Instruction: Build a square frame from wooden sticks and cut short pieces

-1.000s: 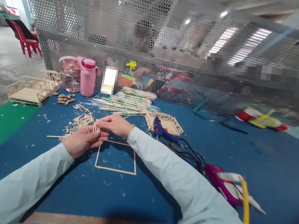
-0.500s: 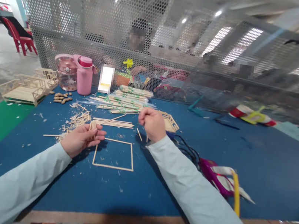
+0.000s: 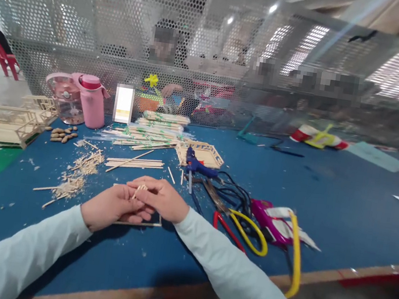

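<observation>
Just above the middle front of the table, my left hand (image 3: 106, 208) holds a small bundle of short wooden sticks (image 3: 140, 190), its fingers curled beneath them. My right hand (image 3: 168, 201) has come together with it, closed over the bundle's other side; its fingertips are partly hidden. Under both hands lies a square frame of thin sticks (image 3: 151, 225), mostly covered. Behind them rest several long sticks (image 3: 152, 164) side by side, with one lying across. A blue glue gun (image 3: 200, 167) lies beyond my right hand, in front of a small stick-built tray (image 3: 215, 161).
Scissors with red and yellow handles (image 3: 250, 244) and a purple tool (image 3: 263, 214) lie to the right among black cables. Stick scraps (image 3: 81, 172), peanuts (image 3: 59, 135), a pink bottle (image 3: 92, 106) and stick models (image 3: 4, 125) stand left. A perforated metal screen (image 3: 215, 92) closes the back.
My right hand has moved from beside the stick tray down and left to the bundle in my left hand. The view has turned right, uncovering the glue gun and scissors.
</observation>
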Demonstrator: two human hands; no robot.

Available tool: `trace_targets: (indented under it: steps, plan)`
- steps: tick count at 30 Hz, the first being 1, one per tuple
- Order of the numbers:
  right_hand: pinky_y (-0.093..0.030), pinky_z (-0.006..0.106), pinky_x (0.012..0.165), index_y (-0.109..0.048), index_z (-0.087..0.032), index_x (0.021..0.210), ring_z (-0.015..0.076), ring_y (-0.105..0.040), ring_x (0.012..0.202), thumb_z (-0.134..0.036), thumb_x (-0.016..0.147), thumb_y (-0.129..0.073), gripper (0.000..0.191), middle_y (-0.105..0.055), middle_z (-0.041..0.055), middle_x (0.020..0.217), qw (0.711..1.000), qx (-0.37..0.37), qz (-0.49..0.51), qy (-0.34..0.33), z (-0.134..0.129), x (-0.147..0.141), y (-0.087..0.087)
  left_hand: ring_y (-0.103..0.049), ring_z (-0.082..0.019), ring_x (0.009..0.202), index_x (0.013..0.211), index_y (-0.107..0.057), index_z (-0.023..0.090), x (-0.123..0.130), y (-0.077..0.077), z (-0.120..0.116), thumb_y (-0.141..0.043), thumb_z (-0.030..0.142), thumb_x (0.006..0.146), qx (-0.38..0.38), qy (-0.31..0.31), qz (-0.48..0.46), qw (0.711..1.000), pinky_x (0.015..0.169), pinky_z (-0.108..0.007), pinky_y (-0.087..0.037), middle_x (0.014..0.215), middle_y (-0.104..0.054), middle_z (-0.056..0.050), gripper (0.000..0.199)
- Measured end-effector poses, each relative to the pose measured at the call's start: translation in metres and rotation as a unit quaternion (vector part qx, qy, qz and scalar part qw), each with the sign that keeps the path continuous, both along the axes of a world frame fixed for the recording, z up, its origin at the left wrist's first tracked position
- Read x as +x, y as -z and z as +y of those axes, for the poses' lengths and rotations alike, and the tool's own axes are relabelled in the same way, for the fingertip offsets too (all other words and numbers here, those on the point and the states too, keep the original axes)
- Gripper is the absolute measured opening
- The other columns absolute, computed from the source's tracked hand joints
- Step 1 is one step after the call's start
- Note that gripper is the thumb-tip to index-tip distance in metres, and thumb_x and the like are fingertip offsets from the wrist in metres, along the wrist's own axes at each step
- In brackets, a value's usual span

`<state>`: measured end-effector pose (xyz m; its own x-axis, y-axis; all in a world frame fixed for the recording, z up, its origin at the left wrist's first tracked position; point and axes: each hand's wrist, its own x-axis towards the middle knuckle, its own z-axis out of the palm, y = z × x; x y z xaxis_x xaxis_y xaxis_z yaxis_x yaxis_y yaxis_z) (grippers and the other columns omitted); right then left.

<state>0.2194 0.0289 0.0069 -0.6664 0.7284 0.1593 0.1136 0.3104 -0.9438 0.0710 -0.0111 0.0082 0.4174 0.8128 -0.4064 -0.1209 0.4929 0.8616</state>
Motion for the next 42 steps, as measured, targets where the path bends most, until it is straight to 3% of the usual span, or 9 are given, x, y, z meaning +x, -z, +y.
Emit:
trace_targets:
  steps: [3, 5, 9, 12, 17, 25, 33, 37, 42]
  plan:
    - [-0.045, 0.031, 0.082, -0.071, -0.016, 0.084, 0.0177, -0.059, 0.091, -0.044, 0.075, -0.058, 0.032, -0.065, 0.0087, 0.101, 0.998, -0.036, 0.039, 0.035, 0.0, 0.002, 0.0, -0.063, -0.01, 0.059, 0.072, -0.071, 0.011, 0.001, -0.004, 0.004, -0.072, 0.019, 0.065, 0.028, -0.009, 0.009, 1.0, 0.056, -0.016, -0.05, 0.071, -0.07, -0.009, 0.011]
    - [-0.046, 0.031, 0.082, -0.071, -0.016, 0.08, 0.0169, -0.062, 0.086, -0.045, 0.073, -0.06, 0.032, -0.069, 0.0073, 0.09, 0.988, -0.086, 0.092, 0.086, 0.001, 0.002, -0.001, -0.064, -0.012, 0.064, 0.077, -0.071, 0.012, -0.001, -0.006, 0.005, -0.073, 0.02, 0.064, 0.054, -0.015, 0.013, 0.998, 0.057, -0.018, -0.05, 0.077, -0.07, -0.009, 0.016]
    - [-0.048, 0.028, 0.07, -0.067, -0.016, 0.082, 0.0144, -0.064, 0.068, -0.046, 0.065, -0.068, 0.034, -0.07, 0.0043, 0.074, 0.929, -0.257, 0.225, 0.143, -0.001, -0.002, 0.0, -0.066, -0.017, 0.073, 0.089, -0.07, 0.015, -0.008, -0.002, 0.001, -0.067, 0.027, 0.07, 0.168, -0.031, 0.076, 0.982, 0.063, -0.023, -0.051, 0.087, -0.071, -0.01, 0.023]
    - [-0.047, 0.023, 0.064, -0.065, -0.016, 0.082, 0.0125, -0.064, 0.066, -0.042, 0.064, -0.07, 0.032, -0.071, 0.0042, 0.074, 0.902, -0.314, 0.262, 0.14, -0.008, -0.008, 0.001, -0.065, -0.017, 0.07, 0.086, -0.07, 0.014, -0.012, 0.005, -0.004, -0.056, 0.033, 0.078, 0.271, -0.039, 0.147, 0.95, 0.066, -0.025, -0.051, 0.079, -0.071, -0.007, 0.025]
    - [-0.045, 0.021, 0.057, -0.063, -0.017, 0.084, 0.0109, -0.062, 0.061, -0.043, 0.068, -0.068, 0.031, -0.071, 0.003, 0.074, 0.894, -0.32, 0.283, 0.131, -0.022, -0.017, 0.002, -0.065, -0.015, 0.064, 0.083, -0.07, 0.015, -0.013, 0.012, -0.009, -0.052, 0.033, 0.081, 0.35, -0.068, 0.202, 0.912, 0.061, -0.023, -0.05, 0.071, -0.071, -0.004, 0.026]
    - [-0.047, 0.025, 0.064, -0.061, -0.016, 0.081, 0.0125, -0.063, 0.066, -0.043, 0.07, -0.066, 0.029, -0.07, 0.0036, 0.075, 0.907, -0.278, 0.284, 0.135, -0.028, -0.022, 0.003, -0.066, -0.015, 0.062, 0.082, -0.068, 0.014, -0.01, 0.02, -0.014, -0.049, 0.035, 0.083, 0.368, -0.1, 0.219, 0.898, 0.06, -0.023, -0.051, 0.07, -0.072, -0.005, 0.029]
    - [-0.046, 0.025, 0.064, -0.06, -0.017, 0.08, 0.0136, -0.064, 0.068, -0.046, 0.07, -0.065, 0.031, -0.07, 0.0036, 0.074, 0.909, -0.277, 0.285, 0.128, -0.026, -0.02, 0.003, -0.066, -0.015, 0.069, 0.08, -0.069, 0.015, -0.013, 0.014, -0.011, -0.049, 0.027, 0.083, 0.442, -0.065, 0.238, 0.862, 0.065, -0.02, -0.048, 0.075, -0.072, -0.004, 0.024]
    - [-0.045, 0.024, 0.059, -0.061, -0.017, 0.08, 0.0131, -0.063, 0.065, -0.046, 0.071, -0.065, 0.03, -0.07, 0.0032, 0.075, 0.913, -0.272, 0.284, 0.108, -0.028, -0.02, 0.003, -0.066, -0.015, 0.066, 0.073, -0.07, 0.014, -0.014, 0.015, -0.012, -0.05, 0.028, 0.082, 0.445, -0.071, 0.246, 0.858, 0.062, -0.02, -0.048, 0.07, -0.072, -0.005, 0.025]
    - [-0.045, 0.024, 0.061, -0.061, -0.017, 0.079, 0.0126, -0.062, 0.066, -0.045, 0.073, -0.063, 0.029, -0.07, 0.0039, 0.077, 0.919, -0.252, 0.275, 0.129, -0.027, -0.02, 0.004, -0.066, -0.015, 0.07, 0.078, -0.07, 0.015, -0.014, 0.014, -0.01, -0.051, 0.029, 0.082, 0.442, -0.037, 0.239, 0.864, 0.065, -0.02, -0.048, 0.075, -0.072, -0.005, 0.024]
